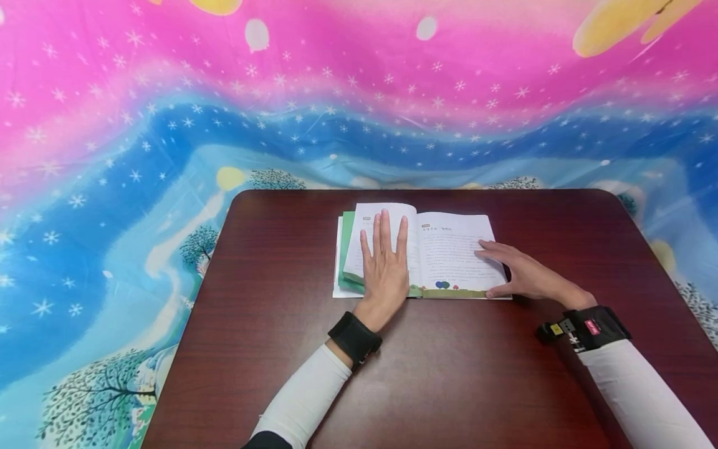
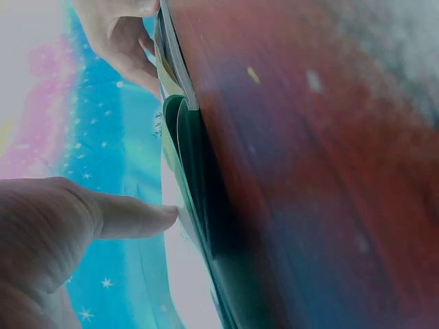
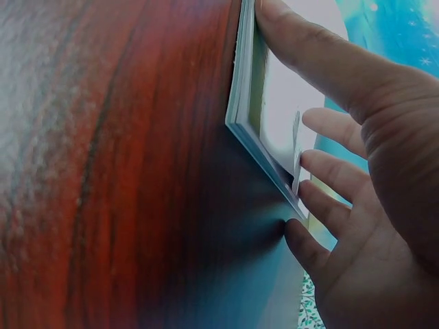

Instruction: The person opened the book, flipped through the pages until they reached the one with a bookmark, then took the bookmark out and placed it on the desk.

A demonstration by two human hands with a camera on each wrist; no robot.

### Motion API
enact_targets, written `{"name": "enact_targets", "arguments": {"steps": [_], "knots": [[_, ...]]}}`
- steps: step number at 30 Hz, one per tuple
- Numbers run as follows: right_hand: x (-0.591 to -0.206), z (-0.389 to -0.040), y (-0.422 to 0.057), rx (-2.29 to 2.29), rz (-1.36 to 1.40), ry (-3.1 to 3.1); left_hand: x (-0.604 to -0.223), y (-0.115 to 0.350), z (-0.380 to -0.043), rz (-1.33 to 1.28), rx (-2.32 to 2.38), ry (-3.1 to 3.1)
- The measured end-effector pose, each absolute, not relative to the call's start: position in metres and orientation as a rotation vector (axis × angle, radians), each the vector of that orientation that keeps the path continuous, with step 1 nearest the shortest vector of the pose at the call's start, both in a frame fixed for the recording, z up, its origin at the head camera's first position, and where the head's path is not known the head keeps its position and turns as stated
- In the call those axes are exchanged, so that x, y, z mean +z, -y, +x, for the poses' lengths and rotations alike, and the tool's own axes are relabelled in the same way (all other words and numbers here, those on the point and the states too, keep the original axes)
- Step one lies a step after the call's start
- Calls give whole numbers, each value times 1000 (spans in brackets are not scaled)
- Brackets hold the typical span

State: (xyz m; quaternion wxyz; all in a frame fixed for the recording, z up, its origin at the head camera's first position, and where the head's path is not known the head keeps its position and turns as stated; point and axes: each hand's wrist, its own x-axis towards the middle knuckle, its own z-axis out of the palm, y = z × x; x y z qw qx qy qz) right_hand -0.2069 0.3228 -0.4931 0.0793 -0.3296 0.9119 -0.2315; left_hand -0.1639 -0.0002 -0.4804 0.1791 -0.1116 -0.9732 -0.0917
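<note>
An open book point(image 1: 457, 255) lies on the table, printed text on its pages and a coloured strip of drawn trees along the bottom. Flat on the left page, with fingers straight and spread, rests my left hand point(image 1: 385, 274). Green and white sheets show past the book's left side; in the left wrist view the green page point(image 2: 175, 147) bows up at the lower edge. At the right page's outer edge is my right hand point(image 1: 524, 271), its thumb near the lower corner and its fingers on the page. The right wrist view shows these fingers point(image 3: 333, 168) loosely bent along the edge, not gripping.
The dark red-brown wooden table point(image 1: 252, 349) has rounded far corners. Behind it hangs a pink and blue cloth point(image 1: 348, 81) printed with snowflakes and trees. Black bands point(image 1: 354, 338) with small devices sit on both wrists, over white sleeves point(image 1: 305, 393).
</note>
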Motion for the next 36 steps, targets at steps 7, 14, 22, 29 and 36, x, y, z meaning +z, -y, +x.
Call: {"name": "enact_targets", "arguments": {"steps": [7, 14, 22, 29, 36], "knots": [[-494, -209, -325, -710, -1002, -2714, -481, 1, -159, -410, -204, 2928], [-495, -209, -325, -698, -1000, -2727, -482, 0, -152, -558, -218, 3048], [-497, -210, -326, -694, -1034, -2744, -479, -2, -150, -631, -187, 3085], [-499, -207, -324, -697, -957, -2759, -481, -8, -148, -649, -201, 3146], [-496, -206, -321, -679, -934, -2780, -482, -14, -146, -615, -287, 3204]]}}
